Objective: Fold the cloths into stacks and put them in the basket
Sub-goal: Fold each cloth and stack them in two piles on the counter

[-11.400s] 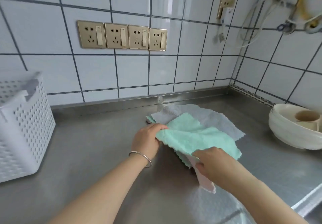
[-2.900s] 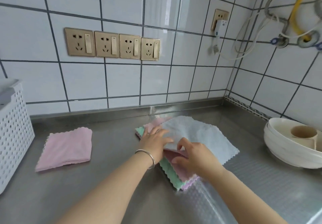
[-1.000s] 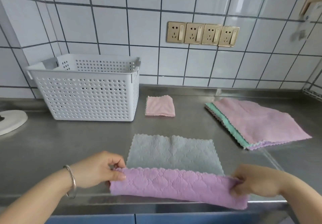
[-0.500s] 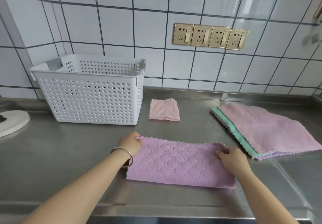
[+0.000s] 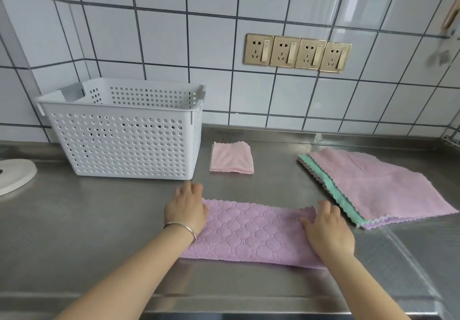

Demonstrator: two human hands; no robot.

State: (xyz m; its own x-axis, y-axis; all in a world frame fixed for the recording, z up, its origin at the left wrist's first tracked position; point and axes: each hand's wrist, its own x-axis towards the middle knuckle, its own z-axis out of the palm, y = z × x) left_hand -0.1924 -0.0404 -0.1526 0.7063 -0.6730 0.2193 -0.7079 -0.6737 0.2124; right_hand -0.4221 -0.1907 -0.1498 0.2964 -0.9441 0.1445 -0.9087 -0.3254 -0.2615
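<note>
A purple quilted cloth (image 5: 251, 232) lies folded in half as a long strip on the steel counter (image 5: 87, 225) in front of me. My left hand (image 5: 185, 207) rests flat on its left end, fingers straight. At the cloth's right end my right hand (image 5: 326, 230) presses down flat. A small folded pink cloth (image 5: 231, 157) sits behind, just right of the white perforated basket (image 5: 124, 143). A pile of unfolded cloths (image 5: 373, 185), pink on top with a green edge showing, lies at the right.
A white round object (image 5: 15, 175) sits at the left edge of the counter. Four gold wall sockets (image 5: 297, 53) are on the tiled wall behind. The counter's front edge runs just below my forearms.
The purple cloth has been folded over onto its grey side into a strip. Both hands have let go of its edge and now lie flat on its ends.
</note>
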